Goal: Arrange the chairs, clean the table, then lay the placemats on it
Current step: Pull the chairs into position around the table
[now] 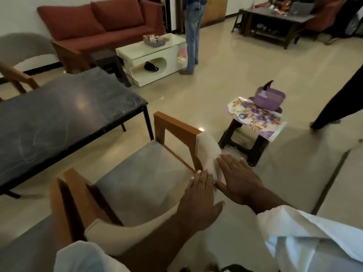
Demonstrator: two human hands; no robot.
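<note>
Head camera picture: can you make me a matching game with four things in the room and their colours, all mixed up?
Things:
1. sofa
2. big table
3. basket
4. coffee table

Colours:
A. purple
B. white
C. red
D. black

Pairs: 1-C, 2-D, 3-A, 4-B.

Open floor [225, 79] lies right of the chair [141, 173]; the bench [59, 114] blocks the left, the stool [245, 142] stands just beside its armrest [176, 126].
</note>
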